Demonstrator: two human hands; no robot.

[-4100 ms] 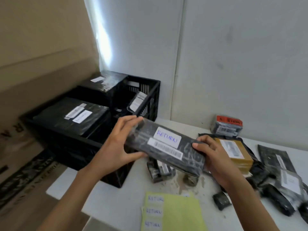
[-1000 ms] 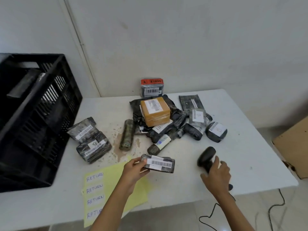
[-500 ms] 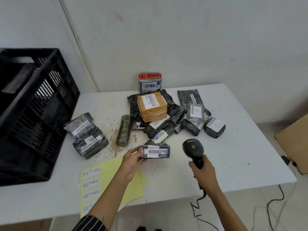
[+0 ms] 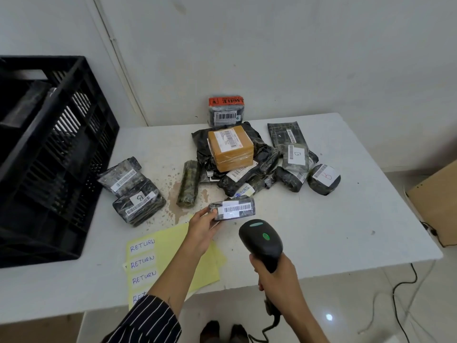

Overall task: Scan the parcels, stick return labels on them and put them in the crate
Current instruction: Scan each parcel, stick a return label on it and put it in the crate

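Left hand (image 4: 201, 229), right hand (image 4: 277, 276): fingers (image 4: 210, 212) curled

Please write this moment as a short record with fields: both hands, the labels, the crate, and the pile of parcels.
left hand: holds small black parcel by its left end, barcode up
right hand: grips scanner, aimed at that parcel, green light on
return labels: handwritten, on yellow sheet near front edge of table
crate: black, at table's left end
pile: wrapped parcels mid-table, brown box on top
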